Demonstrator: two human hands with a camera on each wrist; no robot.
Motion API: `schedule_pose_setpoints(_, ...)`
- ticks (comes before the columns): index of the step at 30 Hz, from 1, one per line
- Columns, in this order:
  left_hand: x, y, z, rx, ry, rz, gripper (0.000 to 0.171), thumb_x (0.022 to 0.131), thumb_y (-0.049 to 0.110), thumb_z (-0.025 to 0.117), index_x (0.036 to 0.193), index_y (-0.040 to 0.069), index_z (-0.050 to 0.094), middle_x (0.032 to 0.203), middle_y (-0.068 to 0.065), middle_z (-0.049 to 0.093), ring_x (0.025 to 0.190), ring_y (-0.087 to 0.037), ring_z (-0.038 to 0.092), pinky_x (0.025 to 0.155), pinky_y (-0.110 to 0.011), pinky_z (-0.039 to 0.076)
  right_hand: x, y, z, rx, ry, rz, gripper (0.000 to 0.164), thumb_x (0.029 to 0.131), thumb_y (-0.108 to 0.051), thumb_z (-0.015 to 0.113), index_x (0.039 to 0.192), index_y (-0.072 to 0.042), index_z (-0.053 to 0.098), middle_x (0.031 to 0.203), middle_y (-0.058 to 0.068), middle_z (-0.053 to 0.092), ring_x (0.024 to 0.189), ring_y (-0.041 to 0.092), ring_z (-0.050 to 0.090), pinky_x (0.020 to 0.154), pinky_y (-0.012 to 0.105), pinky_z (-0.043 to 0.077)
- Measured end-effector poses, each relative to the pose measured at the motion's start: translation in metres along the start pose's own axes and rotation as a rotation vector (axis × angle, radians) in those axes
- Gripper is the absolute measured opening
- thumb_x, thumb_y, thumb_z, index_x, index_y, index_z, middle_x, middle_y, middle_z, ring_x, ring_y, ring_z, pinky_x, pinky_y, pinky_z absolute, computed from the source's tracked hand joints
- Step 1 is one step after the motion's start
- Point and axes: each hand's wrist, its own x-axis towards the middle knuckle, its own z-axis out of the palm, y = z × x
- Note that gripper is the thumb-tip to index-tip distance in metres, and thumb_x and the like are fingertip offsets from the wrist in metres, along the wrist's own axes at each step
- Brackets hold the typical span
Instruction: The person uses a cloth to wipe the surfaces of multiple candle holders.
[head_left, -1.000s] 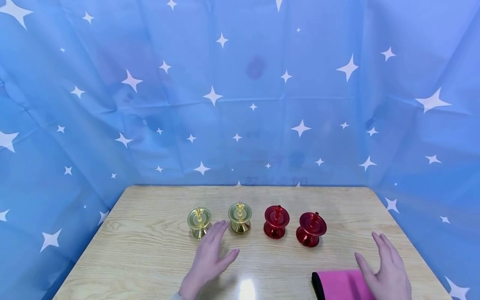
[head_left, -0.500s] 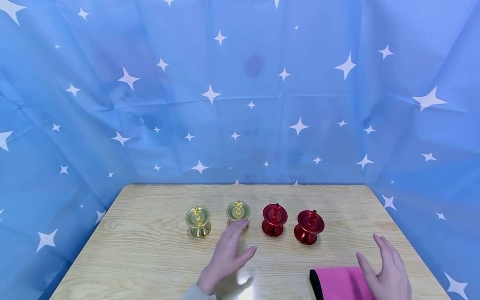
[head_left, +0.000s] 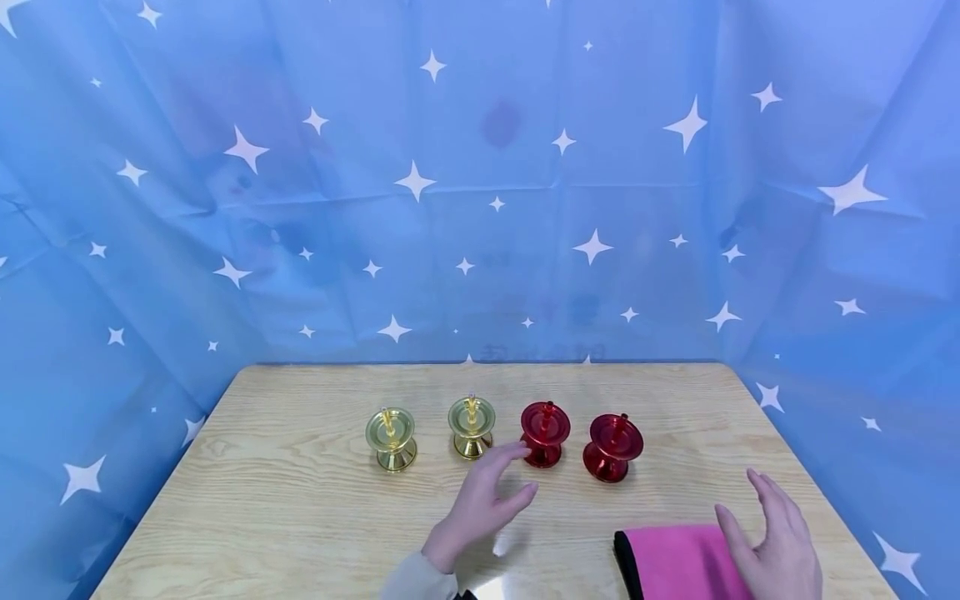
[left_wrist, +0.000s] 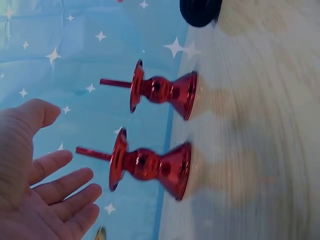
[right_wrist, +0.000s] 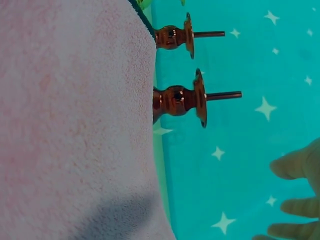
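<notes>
Two gold candle holders, the left one and the right one, stand upright in a row with two red ones, the inner and the outer. My left hand is held over the table in front of the row, its fingers spread and its fingertips overlapping the inner red holder's base in the head view. Both red holders, the nearer one largest, show in the left wrist view beside that bare palm. At the right, my right hand hovers with parted fingers above a folded pink cloth, holding nothing.
The wooden table ends at a blue curtain with white stars, which also closes off both sides. A black edge runs along the pink cloth's left side. Pink cloth fills much of the right wrist view.
My left hand has moved right, from in front of the left gold holder past the right gold one to the inner red one. My right hand has stayed over the cloth.
</notes>
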Motion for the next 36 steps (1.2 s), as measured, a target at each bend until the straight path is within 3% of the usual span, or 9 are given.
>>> schedule_pose_setpoints(2, 0.003, 0.001, 0.007, -0.017, -0.003, 0.013, 0.040, 0.078, 0.010, 0.070, 0.114, -0.003, 0.059, 0.113, -0.018, 0.063, 0.107, -0.026, 0.058, 0.093, -0.037, 0.045, 0.000, 0.001, 0.000, -0.001, 0.017, -0.005, 0.055, 0.076, -0.005, 0.070, 0.127, 0.002, 0.051, 0.127, 0.030, 0.049, 0.106, 0.036, 0.049, 0.083, 0.061, 0.037)
schedule_pose_setpoints(4, 0.006, 0.002, 0.015, -0.027, -0.007, 0.016, 0.037, 0.078, 0.008, 0.070, 0.111, -0.002, 0.060, 0.109, -0.015, 0.065, 0.103, -0.024, 0.059, 0.092, -0.034, 0.046, -0.001, 0.002, 0.000, 0.000, 0.034, -0.009, 0.055, 0.075, -0.005, 0.071, 0.127, 0.001, 0.053, 0.126, 0.028, 0.050, 0.108, 0.012, 0.048, 0.080, 0.058, 0.038)
schedule_pose_setpoints(8, 0.010, 0.004, 0.029, -0.059, -0.029, 0.001, 0.034, 0.077, 0.006, 0.070, 0.110, -0.001, 0.061, 0.106, -0.014, 0.066, 0.101, -0.022, 0.061, 0.091, -0.030, 0.046, -0.004, 0.004, 0.001, -0.015, 0.062, -0.017, 0.052, 0.075, -0.007, 0.072, 0.124, 0.001, 0.055, 0.122, 0.026, 0.054, 0.101, -0.024, 0.025, 0.077, 0.047, 0.038)
schedule_pose_setpoints(18, 0.017, 0.008, 0.055, -0.173, -0.070, -0.126, 0.033, 0.080, 0.005, 0.069, 0.111, -0.003, 0.060, 0.107, -0.016, 0.065, 0.100, -0.025, 0.061, 0.089, -0.032, 0.048, -0.008, 0.012, -0.005, -0.112, -0.025, 0.036, 0.040, 0.077, -0.014, 0.072, 0.111, 0.003, 0.063, 0.098, 0.023, 0.065, 0.084, -0.032, 0.021, 0.056, 0.015, 0.034)
schedule_pose_setpoints(24, 0.019, 0.005, 0.073, -0.274, -0.067, -0.212, 0.029, 0.082, 0.004, 0.067, 0.108, -0.007, 0.060, 0.104, -0.018, 0.065, 0.098, -0.025, 0.061, 0.087, -0.030, 0.048, -0.009, 0.015, -0.009, -0.162, -0.106, 0.131, 0.035, 0.081, -0.020, 0.070, 0.108, 0.000, 0.065, 0.098, 0.021, 0.067, 0.075, -0.031, 0.023, 0.052, 0.010, 0.034)
schedule_pose_setpoints(26, 0.020, 0.006, 0.079, -0.281, -0.053, -0.222, 0.029, 0.081, 0.004, 0.068, 0.107, -0.008, 0.061, 0.103, -0.018, 0.065, 0.096, -0.024, 0.062, 0.086, -0.029, 0.048, -0.009, 0.016, -0.011, -0.178, -0.137, 0.170, 0.036, 0.082, -0.022, 0.069, 0.109, 0.001, 0.064, 0.099, 0.022, 0.066, 0.073, -0.026, 0.035, 0.051, 0.011, 0.036)
schedule_pose_setpoints(29, 0.024, 0.009, 0.088, -0.275, -0.014, -0.249, 0.029, 0.080, 0.003, 0.070, 0.105, -0.008, 0.061, 0.101, -0.018, 0.066, 0.093, -0.024, 0.063, 0.083, -0.029, 0.050, -0.008, 0.017, -0.012, -0.194, -0.186, 0.226, 0.038, 0.084, -0.023, 0.067, 0.111, 0.003, 0.062, 0.101, 0.025, 0.065, 0.077, 0.004, 0.062, 0.052, 0.019, 0.044)
schedule_pose_setpoints(32, 0.029, 0.011, 0.096, -0.276, 0.024, -0.316, 0.029, 0.078, 0.005, 0.072, 0.103, -0.007, 0.062, 0.098, -0.017, 0.067, 0.091, -0.025, 0.064, 0.081, -0.030, 0.051, -0.008, 0.020, -0.013, -0.208, -0.203, 0.235, 0.037, 0.084, -0.021, 0.067, 0.110, 0.006, 0.061, 0.100, 0.027, 0.064, 0.084, 0.040, 0.063, 0.051, 0.026, 0.046)
schedule_pose_setpoints(36, 0.036, 0.011, 0.107, -0.345, 0.046, -0.432, 0.037, 0.077, 0.009, 0.075, 0.107, -0.006, 0.060, 0.099, -0.017, 0.065, 0.091, -0.028, 0.062, 0.080, -0.033, 0.052, -0.011, 0.025, -0.013, -0.218, -0.198, 0.210, 0.036, 0.084, -0.020, 0.066, 0.107, 0.007, 0.062, 0.096, 0.027, 0.065, 0.078, 0.039, 0.064, 0.048, 0.024, 0.045)
